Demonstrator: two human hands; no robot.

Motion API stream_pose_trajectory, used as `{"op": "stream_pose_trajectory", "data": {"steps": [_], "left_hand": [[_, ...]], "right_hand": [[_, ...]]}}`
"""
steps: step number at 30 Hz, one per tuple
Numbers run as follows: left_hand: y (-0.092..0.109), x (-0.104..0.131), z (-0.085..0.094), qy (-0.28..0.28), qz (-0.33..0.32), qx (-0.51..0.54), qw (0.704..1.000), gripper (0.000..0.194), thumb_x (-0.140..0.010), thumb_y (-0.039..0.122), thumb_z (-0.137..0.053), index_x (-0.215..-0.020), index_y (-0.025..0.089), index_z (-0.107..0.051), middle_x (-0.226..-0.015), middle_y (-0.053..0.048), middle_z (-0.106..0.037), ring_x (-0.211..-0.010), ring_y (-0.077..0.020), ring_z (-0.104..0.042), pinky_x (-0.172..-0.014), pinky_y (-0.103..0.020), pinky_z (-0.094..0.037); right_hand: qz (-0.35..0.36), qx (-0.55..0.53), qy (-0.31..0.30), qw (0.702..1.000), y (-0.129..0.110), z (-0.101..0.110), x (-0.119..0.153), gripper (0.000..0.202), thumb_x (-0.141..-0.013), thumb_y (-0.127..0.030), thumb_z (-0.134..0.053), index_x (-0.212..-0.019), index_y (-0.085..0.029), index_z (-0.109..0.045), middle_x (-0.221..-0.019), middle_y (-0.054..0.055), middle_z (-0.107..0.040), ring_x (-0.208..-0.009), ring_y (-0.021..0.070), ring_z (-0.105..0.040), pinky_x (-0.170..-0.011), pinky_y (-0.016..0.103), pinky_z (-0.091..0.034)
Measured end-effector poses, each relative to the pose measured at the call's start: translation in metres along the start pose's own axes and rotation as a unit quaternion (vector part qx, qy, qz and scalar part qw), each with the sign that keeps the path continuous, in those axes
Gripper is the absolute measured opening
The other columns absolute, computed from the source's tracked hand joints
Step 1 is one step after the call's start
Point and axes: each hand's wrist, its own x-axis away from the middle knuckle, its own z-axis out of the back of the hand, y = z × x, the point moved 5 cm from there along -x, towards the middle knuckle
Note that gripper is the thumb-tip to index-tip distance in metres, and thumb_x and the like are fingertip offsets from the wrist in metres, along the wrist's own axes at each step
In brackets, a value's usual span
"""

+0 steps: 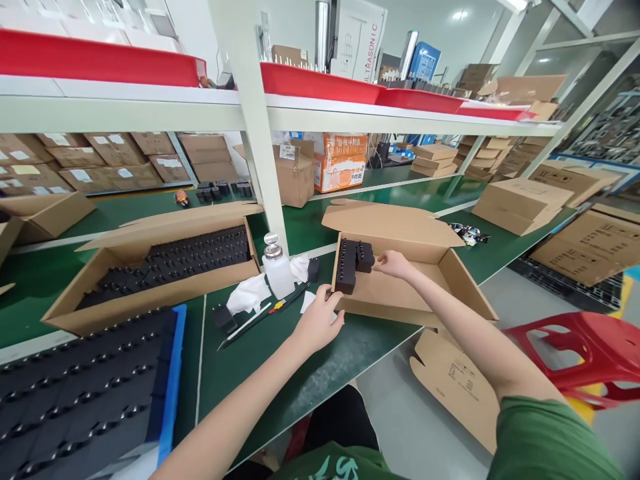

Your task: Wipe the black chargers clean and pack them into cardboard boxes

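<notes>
An open cardboard box [415, 310] lies in front of me, with several black blocks [346, 267] standing in rows at its left end. Inside it, my right hand [395, 264] pinches at the right side of a black block [365, 256] beside those rows; its fingertips are partly hidden. My left hand [316, 321] is at the box's front left corner, fingers apart and touching or nearly touching the cardboard, with nothing visible in them. A white dispenser bottle [279, 272], white wipes [249, 294] and a pen-like white stick [250, 319] lie left of the box.
Another cardboard box [145, 297] full of black blocks stands to the left. Nearer is a blue-edged tray [173, 387] of black blocks. A shelf post [257, 133] rises behind the bottle. A red stool [575, 347] and a cardboard flap [457, 387] are at the right.
</notes>
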Motion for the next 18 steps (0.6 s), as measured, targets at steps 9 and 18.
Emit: {"op": "stream_pose_trajectory", "data": {"steps": [9,18], "left_hand": [[0.002,0.000,0.001,0.006,-0.003,0.011,1.000,0.030,-0.090,0.027,-0.048,-0.118,0.022,-0.059,-0.130,-0.014,-0.051,-0.104,-0.0259,-0.069,-0.075,-0.035,-0.060],[-0.001,0.001,-0.005,0.006,0.001,-0.006,1.000,0.030,-0.094,0.029,-0.045,-0.121,0.021,-0.057,-0.134,-0.016,-0.049,-0.111,-0.0268,-0.066,-0.081,-0.037,-0.060]], "right_hand": [[-0.059,-0.079,-0.067,0.993,0.004,-0.017,-0.029,0.034,-0.095,-0.040,-0.061,-0.117,-0.014,-0.061,-0.113,0.008,-0.064,-0.096,0.0179,-0.065,-0.082,0.037,-0.058],[-0.031,-0.200,-0.069,0.977,0.012,-0.029,-0.046,0.035,-0.096,-0.038,-0.061,-0.122,-0.014,-0.059,-0.117,0.009,-0.063,-0.099,0.0189,-0.065,-0.084,0.038,-0.058]]}}
